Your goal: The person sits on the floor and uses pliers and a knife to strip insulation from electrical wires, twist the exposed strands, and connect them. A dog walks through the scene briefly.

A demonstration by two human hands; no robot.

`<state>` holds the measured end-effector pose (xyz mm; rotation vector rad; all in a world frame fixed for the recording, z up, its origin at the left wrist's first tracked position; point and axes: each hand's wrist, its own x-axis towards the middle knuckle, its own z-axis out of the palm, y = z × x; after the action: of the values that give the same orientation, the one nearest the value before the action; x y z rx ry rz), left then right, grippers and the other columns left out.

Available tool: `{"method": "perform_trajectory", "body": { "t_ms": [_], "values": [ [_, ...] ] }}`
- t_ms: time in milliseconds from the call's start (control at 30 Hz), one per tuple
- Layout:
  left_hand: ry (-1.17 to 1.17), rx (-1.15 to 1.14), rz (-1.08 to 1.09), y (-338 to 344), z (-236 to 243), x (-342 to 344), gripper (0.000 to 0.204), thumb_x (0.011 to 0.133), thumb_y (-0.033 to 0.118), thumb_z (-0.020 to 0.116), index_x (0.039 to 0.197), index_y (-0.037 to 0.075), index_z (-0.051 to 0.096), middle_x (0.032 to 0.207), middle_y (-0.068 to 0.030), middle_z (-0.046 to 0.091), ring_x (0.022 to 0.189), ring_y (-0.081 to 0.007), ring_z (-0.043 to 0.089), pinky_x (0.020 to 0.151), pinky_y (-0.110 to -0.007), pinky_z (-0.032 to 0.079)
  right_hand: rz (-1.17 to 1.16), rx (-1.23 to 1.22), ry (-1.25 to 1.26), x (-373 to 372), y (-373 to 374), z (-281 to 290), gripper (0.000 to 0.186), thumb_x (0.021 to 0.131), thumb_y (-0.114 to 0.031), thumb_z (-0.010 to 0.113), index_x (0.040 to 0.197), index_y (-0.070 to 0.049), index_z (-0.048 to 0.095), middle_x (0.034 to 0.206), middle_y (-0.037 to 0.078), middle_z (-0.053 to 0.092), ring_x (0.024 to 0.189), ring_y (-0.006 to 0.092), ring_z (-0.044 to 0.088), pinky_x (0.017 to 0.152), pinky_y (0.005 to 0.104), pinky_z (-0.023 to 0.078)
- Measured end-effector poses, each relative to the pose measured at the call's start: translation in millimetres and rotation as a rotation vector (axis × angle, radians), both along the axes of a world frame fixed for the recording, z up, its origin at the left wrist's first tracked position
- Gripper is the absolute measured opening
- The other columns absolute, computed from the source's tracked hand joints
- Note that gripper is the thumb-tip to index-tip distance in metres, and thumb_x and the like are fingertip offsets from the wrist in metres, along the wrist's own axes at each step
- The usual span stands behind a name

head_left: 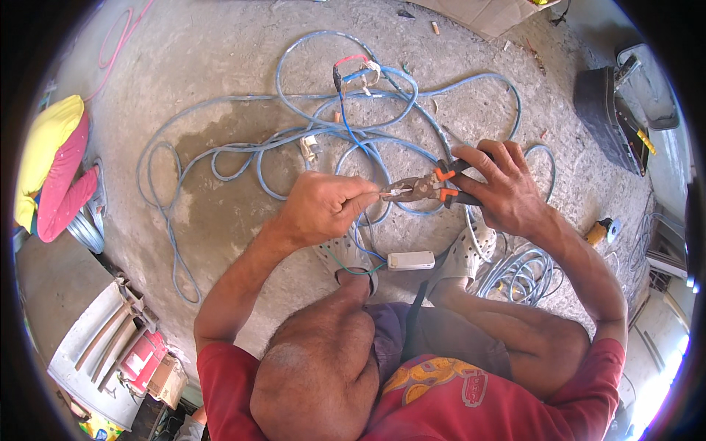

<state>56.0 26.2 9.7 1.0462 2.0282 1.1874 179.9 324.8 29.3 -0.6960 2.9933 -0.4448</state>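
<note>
My left hand [323, 207] is closed, pinching a thin wire between thumb and fingertips. My right hand [507, 185] grips a pair of pliers [418, 189] with black and orange handles. The jaws meet the wire right at my left fingertips; the wire's bare end is too small to make out clearly. Below the pliers, between my feet, a white oblong box [410, 261] lies on the floor with thin blue and green wires at its left end. Under and beyond my hands sprawls a long blue cable [257, 141] in loose loops.
A second coil of cable [521, 278] lies beside my right shoe. A black toolbox [609, 117] stands far right, with a roll-like tool [603, 230] nearer. Cardboard [482, 16] lies at the far edge. On the left is another person's leg [66, 180] in red trousers, near a metal rack [103, 345].
</note>
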Motion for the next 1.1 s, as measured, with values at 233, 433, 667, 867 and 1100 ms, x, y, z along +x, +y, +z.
{"method": "perform_trajectory", "body": {
  "t_ms": [233,433,667,867,1100],
  "values": [
    [0.114,0.054,0.006,1.7,-2.4,2.3,0.012,0.088,0.011,0.073,0.095,0.000,0.075,0.076,-0.0148,0.071,0.062,-0.0195,0.069,0.055,-0.031,0.051,-0.007,-0.021,-0.082,9.9,2.0,-8.5,0.044,0.067,-0.008,0.072,0.111,-0.014,0.070,0.132,0.004,0.052,0.110,0.0240,0.051,0.090,0.0411,0.042],
    [0.035,0.023,-0.006,0.3,1.3,1.1,0.012,0.088,0.010,0.073,0.095,0.001,0.075,0.078,-0.0149,0.072,0.063,-0.0218,0.071,0.054,-0.031,0.052,0.003,-0.078,-0.002,5.5,-4.6,-6.8,0.043,0.069,-0.009,0.072,0.112,-0.013,0.069,0.131,0.005,0.053,0.113,0.0262,0.053,0.096,0.0446,0.042],
    [0.401,0.082,-0.054,2.8,-4.1,3.5,0.013,0.083,0.008,0.073,0.096,0.005,0.074,0.071,-0.0078,0.069,0.056,-0.0206,0.066,0.048,-0.031,0.050,0.007,-0.132,-0.155,10.8,1.3,-11.7,0.034,0.075,-0.010,0.074,0.109,-0.010,0.068,0.130,0.008,0.054,0.108,0.0265,0.056,0.089,0.0417,0.048],
    [0.755,0.085,-0.249,0.7,-4.8,-3.5,0.028,0.074,0.006,0.072,0.102,0.011,0.073,0.062,0.0019,0.055,0.047,-0.0133,0.055,0.041,-0.028,0.041,0.042,-0.440,-0.341,19.7,6.5,-17.9,0.042,0.069,-0.004,0.071,0.110,-0.004,0.066,0.124,0.012,0.058,0.094,0.0297,0.062,0.079,0.0383,0.052],
    [0.758,0.258,-0.287,-3.2,-6.7,-8.2,0.028,0.074,0.006,0.073,0.102,0.012,0.074,0.062,0.0030,0.055,0.048,-0.0111,0.054,0.041,-0.028,0.040,-0.137,-0.960,-1.311,25.9,11.5,-6.0,0.064,0.067,-0.002,0.062,0.131,-0.002,0.059,0.133,0.015,0.054,0.109,0.0281,0.059,0.088,0.0375,0.048]
  ]
}}
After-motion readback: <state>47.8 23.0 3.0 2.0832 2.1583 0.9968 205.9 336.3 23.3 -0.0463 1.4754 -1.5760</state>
